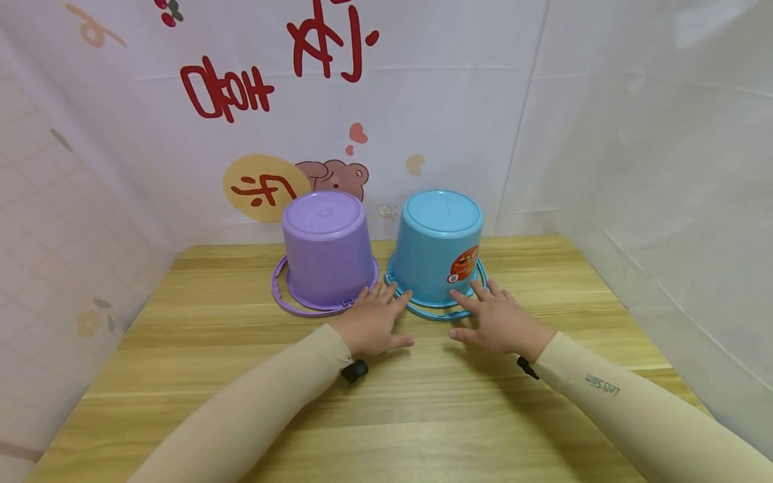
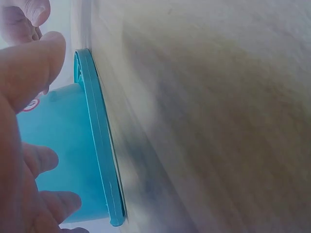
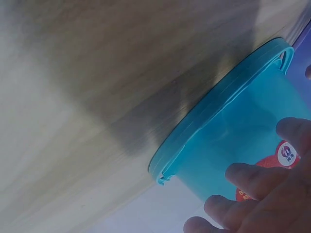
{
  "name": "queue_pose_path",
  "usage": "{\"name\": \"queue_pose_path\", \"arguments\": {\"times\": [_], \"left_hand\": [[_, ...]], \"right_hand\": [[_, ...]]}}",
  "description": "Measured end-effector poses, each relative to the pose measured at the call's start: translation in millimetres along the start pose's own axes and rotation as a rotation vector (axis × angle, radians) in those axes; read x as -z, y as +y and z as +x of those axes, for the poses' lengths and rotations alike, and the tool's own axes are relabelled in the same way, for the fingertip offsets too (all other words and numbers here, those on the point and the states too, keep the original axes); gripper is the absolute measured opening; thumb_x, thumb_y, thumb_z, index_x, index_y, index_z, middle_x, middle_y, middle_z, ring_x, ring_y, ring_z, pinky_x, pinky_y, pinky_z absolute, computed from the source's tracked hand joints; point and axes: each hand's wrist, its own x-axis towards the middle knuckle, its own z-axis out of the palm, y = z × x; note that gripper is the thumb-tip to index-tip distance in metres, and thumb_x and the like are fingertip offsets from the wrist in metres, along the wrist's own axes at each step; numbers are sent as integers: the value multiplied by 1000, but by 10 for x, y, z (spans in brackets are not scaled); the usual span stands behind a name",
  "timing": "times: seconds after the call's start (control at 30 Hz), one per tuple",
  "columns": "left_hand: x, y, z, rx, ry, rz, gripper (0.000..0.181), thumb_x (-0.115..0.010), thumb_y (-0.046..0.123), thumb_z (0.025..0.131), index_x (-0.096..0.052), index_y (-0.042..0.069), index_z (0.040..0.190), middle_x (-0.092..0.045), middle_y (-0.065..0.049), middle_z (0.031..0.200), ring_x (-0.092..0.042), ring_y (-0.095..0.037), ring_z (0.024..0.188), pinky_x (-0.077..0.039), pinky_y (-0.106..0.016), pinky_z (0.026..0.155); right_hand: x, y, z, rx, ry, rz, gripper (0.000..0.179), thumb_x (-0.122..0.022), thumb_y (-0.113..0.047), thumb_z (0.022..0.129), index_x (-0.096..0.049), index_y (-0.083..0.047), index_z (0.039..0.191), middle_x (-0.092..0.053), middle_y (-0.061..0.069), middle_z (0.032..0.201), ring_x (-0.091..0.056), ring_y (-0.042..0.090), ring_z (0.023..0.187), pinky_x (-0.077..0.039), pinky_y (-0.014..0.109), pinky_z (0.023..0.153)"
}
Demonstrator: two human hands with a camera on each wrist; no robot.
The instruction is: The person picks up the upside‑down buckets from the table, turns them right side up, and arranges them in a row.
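An upside-down blue bucket (image 1: 443, 241) with a red label stands at the back of the table, its handle lying round the rim. To its left is a purple bucket (image 1: 329, 255), also bottom up. My left hand (image 1: 373, 320), fingers spread, is in front of the gap between the two buckets. My right hand (image 1: 498, 318) has its fingers spread before the blue bucket's right side. Both wrist views show fingers near the blue bucket's wall (image 2: 63, 145); whether they touch it I cannot tell. Neither hand holds anything.
The wooden table (image 1: 386, 416) ends at a white wall covering (image 1: 471, 107) printed with red characters and a bear. White sheeting (image 1: 676, 168) also rises along the right side, and patterned sheeting (image 1: 66, 255) along the left.
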Motion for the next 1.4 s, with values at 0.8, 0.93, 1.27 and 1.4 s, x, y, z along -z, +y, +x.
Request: {"name": "queue_pose_path", "arguments": {"times": [0.8,0.93,1.27,1.4], "left_hand": [[-12,-9,174,-6,-23,1,87,-55,67,101,-26,20,169,-20,-19,174,-11,-49,161,-14,-62,130],[-29,-9,206,5,-31,-8,87,-55,68,101,-26,21,169,-19,-19,175,-11,-49,161,-14,-62,130],[-61,-1,275,39,-55,-12,86,-56,69,99,-28,24,168,-17,-18,176,-9,-48,162,-12,-61,131],[-65,9,287,50,-67,-8,86,-55,70,99,-30,26,168,-16,-18,176,-8,-49,162,-12,-61,131]], "right_hand": [[-38,68,105,23,-16,-12,83,-73,-61,93,-51,-15,158,-48,36,154,-47,59,141,-43,68,113],[-49,79,122,34,-10,-16,84,-75,-61,91,-53,-14,156,-50,36,152,-49,58,139,-44,66,113],[-70,101,149,46,-11,-31,83,-75,-63,89,-57,-13,153,-52,35,150,-50,56,140,-43,67,114],[-79,105,146,59,-7,-48,82,-75,-63,90,-58,-12,152,-54,34,148,-51,55,138,-43,67,113]]}}
